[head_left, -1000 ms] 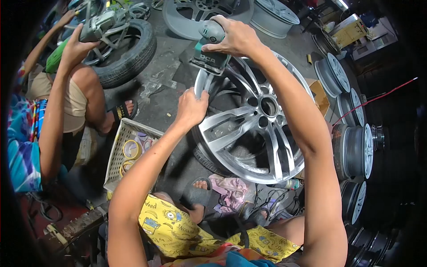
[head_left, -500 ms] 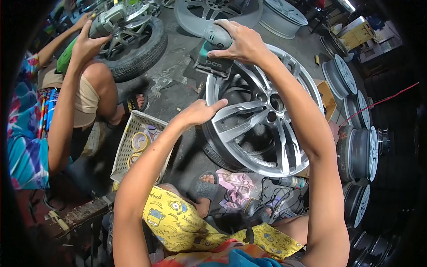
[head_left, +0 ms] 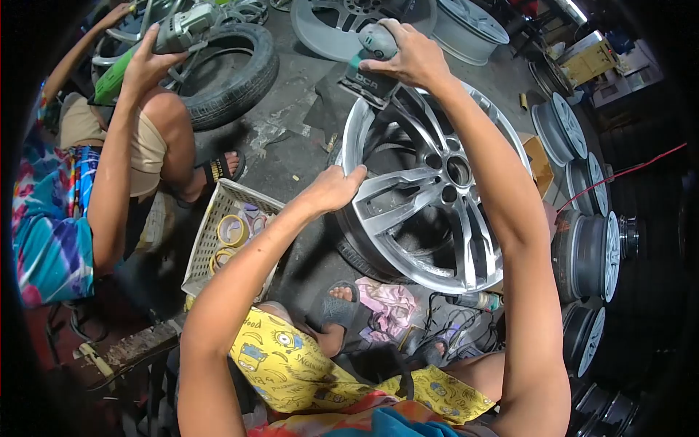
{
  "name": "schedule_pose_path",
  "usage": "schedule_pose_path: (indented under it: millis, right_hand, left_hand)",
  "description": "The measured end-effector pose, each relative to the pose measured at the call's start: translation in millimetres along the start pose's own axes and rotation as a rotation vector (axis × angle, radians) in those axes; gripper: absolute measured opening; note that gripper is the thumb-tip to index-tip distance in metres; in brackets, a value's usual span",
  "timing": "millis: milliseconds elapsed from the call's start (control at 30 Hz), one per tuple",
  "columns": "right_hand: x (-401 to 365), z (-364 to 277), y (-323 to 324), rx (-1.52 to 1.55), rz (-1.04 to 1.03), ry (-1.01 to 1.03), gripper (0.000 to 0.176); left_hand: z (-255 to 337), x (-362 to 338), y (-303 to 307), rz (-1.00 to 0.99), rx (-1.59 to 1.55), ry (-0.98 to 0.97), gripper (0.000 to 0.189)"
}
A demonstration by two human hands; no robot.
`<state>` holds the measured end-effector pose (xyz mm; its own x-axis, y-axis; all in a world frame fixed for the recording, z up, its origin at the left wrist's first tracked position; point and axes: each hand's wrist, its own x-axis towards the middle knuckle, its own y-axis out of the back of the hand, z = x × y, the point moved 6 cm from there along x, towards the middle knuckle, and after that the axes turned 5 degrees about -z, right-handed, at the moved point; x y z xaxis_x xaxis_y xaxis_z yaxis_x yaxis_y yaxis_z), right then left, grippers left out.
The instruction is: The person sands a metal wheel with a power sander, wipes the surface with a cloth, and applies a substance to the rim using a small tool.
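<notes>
My right hand (head_left: 419,60) is closed over the rounded grey top of a green and black sander (head_left: 377,42). The sander's black base is at the upper left edge of a silver alloy wheel (head_left: 408,178), tilted toward me and propped on a tire (head_left: 354,256). At the wheel's left edge, my left hand (head_left: 336,189) grips the outer lip with the thumb on top; its other fingers are mostly hidden.
A co-worker on the left holds a green and grey angle grinder (head_left: 182,33) near a tire (head_left: 244,80). A basket with tape rolls (head_left: 195,251) stands left of my wheel. Several wheels (head_left: 564,127) line the right side. Below lie a pink cloth (head_left: 387,309) and a corded tool (head_left: 477,300).
The sander and my right hand have shifted right and slightly up along the wheel's edge. My left hand's thumb has drawn in on the lip. The co-worker's grinder has moved slightly.
</notes>
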<state>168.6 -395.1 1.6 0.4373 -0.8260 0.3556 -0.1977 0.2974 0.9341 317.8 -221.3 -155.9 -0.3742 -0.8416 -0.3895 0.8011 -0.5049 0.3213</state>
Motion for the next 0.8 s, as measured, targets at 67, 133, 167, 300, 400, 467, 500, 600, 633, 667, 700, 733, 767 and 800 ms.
schedule_pose_path:
  millis: [67,133,167,300,400,467,500,600,633,667,700,733,767,800]
  right_hand:
    - [8.5,11.2,-3.5,-0.007,0.078,-0.027,0.095]
    - [15.8,17.1,1.0,-0.034,0.073,-0.071,0.095]
    - [16.3,21.7,-1.6,-0.039,0.015,-0.114,0.095]
    - [2.2,-9.3,4.1,0.003,-0.069,0.008,0.094]
    - [4.1,-9.2,-1.1,0.017,-0.046,-0.013,0.093]
    - [8.9,-1.7,-3.1,0.009,0.006,-0.038,0.092]
    - [7.9,-7.6,-0.1,-0.005,-0.021,-0.012,0.092]
    - [-12.4,-36.3,6.5,0.088,-0.075,0.129,0.092]
    - [-19.4,-51.7,8.6,0.101,-0.086,0.188,0.093]
    - [-26.5,-65.2,10.3,0.119,-0.096,0.243,0.094]
    - [-30.3,-73.2,15.9,0.125,-0.157,0.228,0.094]
    - [-30.8,-68.8,12.3,0.134,-0.165,0.217,0.094]
    - [-23.1,-58.4,9.7,0.094,-0.132,0.164,0.094]
    - [-13.1,-47.8,9.3,0.049,-0.092,0.116,0.095]
  left_hand:
    - [-3.3,-1.9,-3.9,-0.021,0.014,0.025,0.066]
    - [-5.8,2.6,-1.9,0.022,0.035,-0.021,0.067]
    - [-7.3,4.7,-2.3,0.028,0.043,-0.045,0.067]
    - [-13.8,9.1,-4.2,0.102,-0.009,-0.048,0.066]
    - [-21.4,8.8,-4.4,0.033,0.056,0.071,0.067]
    - [-15.2,7.4,-4.5,-0.033,-0.003,0.011,0.070]
    - [-9.0,3.9,-2.9,-0.062,-0.019,0.000,0.083]
    - [3.9,-9.4,2.8,-0.238,0.024,0.057,0.096]
    - [1.4,-11.4,5.8,-0.291,0.165,0.110,0.106]
    - [-5.6,-12.0,18.0,-0.398,0.388,0.214,0.110]
    - [2.1,-20.0,34.9,-0.455,0.488,0.219,0.109]
    - [3.0,-27.9,50.7,-0.432,0.338,0.223,0.102]
    - [14.0,-36.4,68.9,-0.331,0.220,0.186,0.092]
    - [14.6,-32.5,88.8,-0.160,0.164,0.099,0.082]
